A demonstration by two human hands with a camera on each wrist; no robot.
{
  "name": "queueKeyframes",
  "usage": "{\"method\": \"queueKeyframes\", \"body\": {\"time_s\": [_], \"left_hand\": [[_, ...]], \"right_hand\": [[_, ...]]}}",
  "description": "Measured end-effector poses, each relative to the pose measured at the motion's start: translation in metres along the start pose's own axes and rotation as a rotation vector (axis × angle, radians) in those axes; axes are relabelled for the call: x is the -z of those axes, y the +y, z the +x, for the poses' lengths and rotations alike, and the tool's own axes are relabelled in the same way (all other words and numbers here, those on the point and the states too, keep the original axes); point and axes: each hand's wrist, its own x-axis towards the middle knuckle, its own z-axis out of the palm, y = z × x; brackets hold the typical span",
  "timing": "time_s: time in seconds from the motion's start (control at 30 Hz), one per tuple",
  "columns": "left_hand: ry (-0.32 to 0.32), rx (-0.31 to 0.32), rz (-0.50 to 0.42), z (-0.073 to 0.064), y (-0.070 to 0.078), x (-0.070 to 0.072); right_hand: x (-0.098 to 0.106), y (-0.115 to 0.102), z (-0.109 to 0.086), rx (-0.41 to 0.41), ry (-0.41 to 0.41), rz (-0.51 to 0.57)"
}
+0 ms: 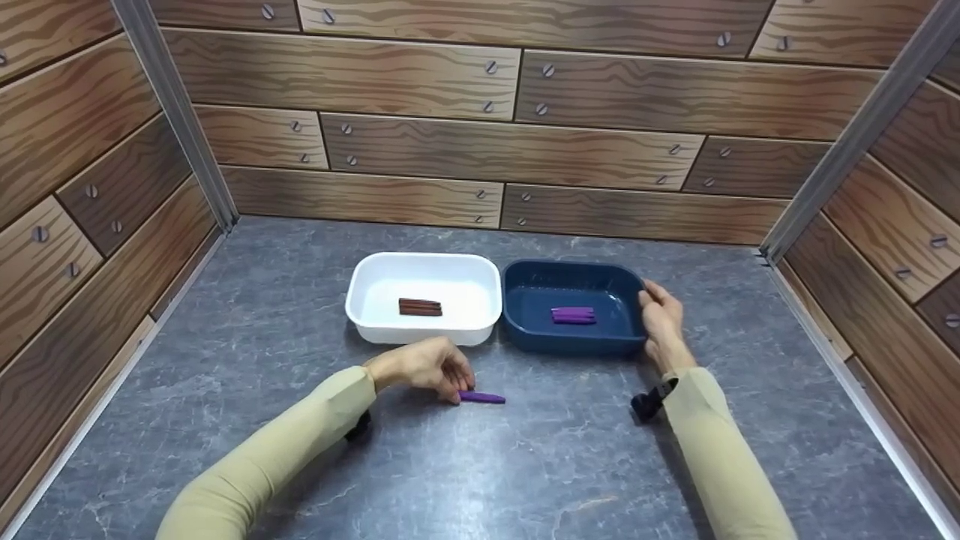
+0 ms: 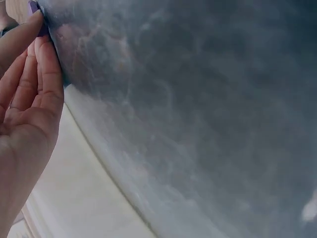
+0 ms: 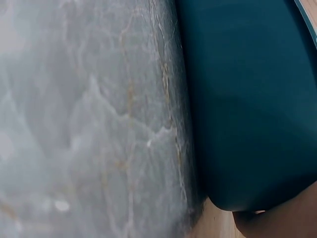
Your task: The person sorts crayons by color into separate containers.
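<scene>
In the head view my left hand (image 1: 435, 369) pinches one end of a purple crayon (image 1: 484, 397), low over the table in front of the two dishes. The left wrist view shows thumb and fingertips meeting on the crayon (image 2: 33, 7) at its upper left corner. My right hand (image 1: 664, 319) grips the right end of a dark blue dish (image 1: 577, 345), its thumb at the rim. Several purple crayons (image 1: 574, 316) lie side by side inside that dish. The right wrist view shows the dish's outer wall (image 3: 252, 109) and part of the hand below.
A white dish (image 1: 375, 330) stands close beside the blue one on the left, with several brown crayons (image 1: 420, 307) in it. Both are on a grey marbled table (image 1: 465, 480). Wood-patterned panels (image 1: 420, 142) enclose the back and both sides.
</scene>
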Motion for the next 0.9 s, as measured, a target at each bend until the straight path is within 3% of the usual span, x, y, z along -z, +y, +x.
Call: {"method": "queueKeyframes", "body": {"time_s": [0.13, 0.43, 0.67, 0.9], "left_hand": [[0.009, 0.01, -0.083, -0.002, -0.001, 0.001], [0.072, 0.059, -0.117, -0.001, 0.005, -0.004], [0.132, 0.013, -0.16, 0.001, 0.01, -0.008], [0.202, -0.022, -0.138, 0.003, 0.017, -0.004]], "right_hand": [[-0.001, -0.002, 0.0, 0.0, -0.002, -0.007], [-0.001, 0.001, -0.001, -0.015, 0.009, -0.004], [0.0, 0.003, -0.001, -0.016, 0.006, -0.01], [0.0, 0.001, -0.001, -0.006, 0.01, -0.008]]}}
